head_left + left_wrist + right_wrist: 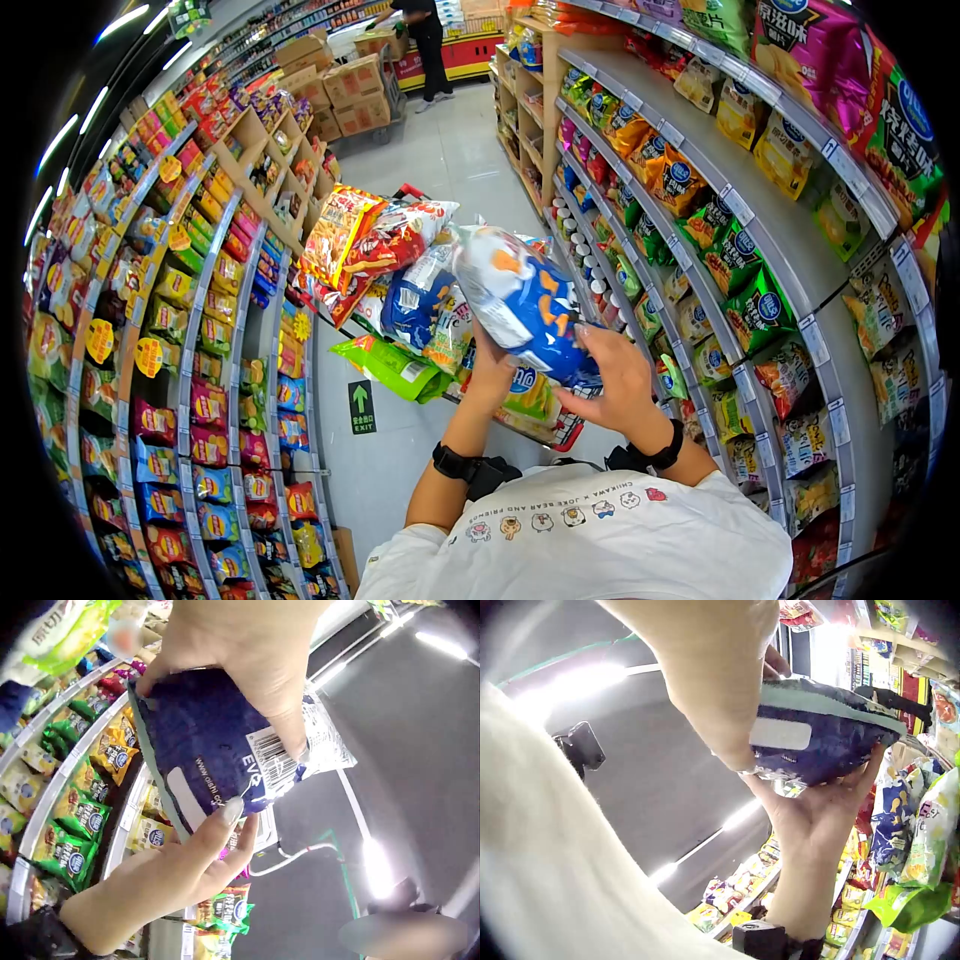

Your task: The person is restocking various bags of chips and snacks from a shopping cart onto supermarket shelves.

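Both hands grip a puffy blue and white snack bag [520, 300] over a heaped shopping cart. My left hand [487, 372] holds its left side; the left wrist view shows that hand's thumb by the barcode [276, 756] and fingers around the edge. At the other side, my right hand [618, 378] pinches the bag, with the thumb [231, 811] on its blue back. Just beyond lie more bags in the cart: another blue bag [412, 305], a red and yellow bag [340, 235] and a green bag [395, 370] hanging over the cart's side.
Shelves of snack bags line the aisle on the left [200, 400] and right [700, 230]. Stacked cardboard boxes [355, 95] stand on a trolley ahead, near a person in dark clothes [428, 50]. A wooden rack [527, 110] stands at the right shelf's far end.
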A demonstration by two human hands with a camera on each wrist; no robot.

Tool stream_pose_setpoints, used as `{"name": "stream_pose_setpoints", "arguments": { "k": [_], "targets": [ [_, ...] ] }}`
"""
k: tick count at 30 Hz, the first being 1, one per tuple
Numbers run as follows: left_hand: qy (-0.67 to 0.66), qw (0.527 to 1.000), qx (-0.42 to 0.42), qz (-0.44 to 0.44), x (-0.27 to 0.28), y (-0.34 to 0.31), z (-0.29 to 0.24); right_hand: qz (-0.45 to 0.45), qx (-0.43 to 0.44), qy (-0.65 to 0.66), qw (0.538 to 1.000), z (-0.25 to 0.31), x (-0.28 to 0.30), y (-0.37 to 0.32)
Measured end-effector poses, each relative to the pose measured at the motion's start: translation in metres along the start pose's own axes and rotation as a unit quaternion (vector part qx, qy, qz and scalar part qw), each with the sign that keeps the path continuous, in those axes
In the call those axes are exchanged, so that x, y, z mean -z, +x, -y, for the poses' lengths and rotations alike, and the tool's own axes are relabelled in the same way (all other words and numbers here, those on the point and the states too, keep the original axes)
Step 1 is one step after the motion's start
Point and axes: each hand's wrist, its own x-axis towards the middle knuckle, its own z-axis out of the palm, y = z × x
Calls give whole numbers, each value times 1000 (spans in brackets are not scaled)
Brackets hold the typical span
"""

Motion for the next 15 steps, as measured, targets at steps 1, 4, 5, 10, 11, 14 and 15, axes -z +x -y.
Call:
{"name": "stream_pose_setpoints", "arguments": {
  "k": [1, 4, 5, 10, 11, 14, 15],
  "targets": [
    [-48, 998, 25, 10, 0, -3, -1, 7, 21, 11, 1000, 1, 2, 2],
    [-188, 977, 98, 20, 3, -4, -8, 25, 68, 36, 997, 3, 4, 4],
    [-173, 981, 90, 3, 2, -2, -10, 30, 88, 16, 996, 4, 4, 4],
    [-360, 926, 113, 2, 22, 9, 8, -17, 150, -49, 987, 6, -7, -9],
    [-172, 980, 86, 51, 35, 8, 24, -44, 165, -61, 984, 5, -11, -11],
    [180, 976, 24, 118, 41, 3, 37, -108, 168, -102, 974, 11, -19, -10],
    [98, 986, 59, 124, 38, -7, 31, -127, 170, -110, 971, 12, -20, -9]
  ]
}}
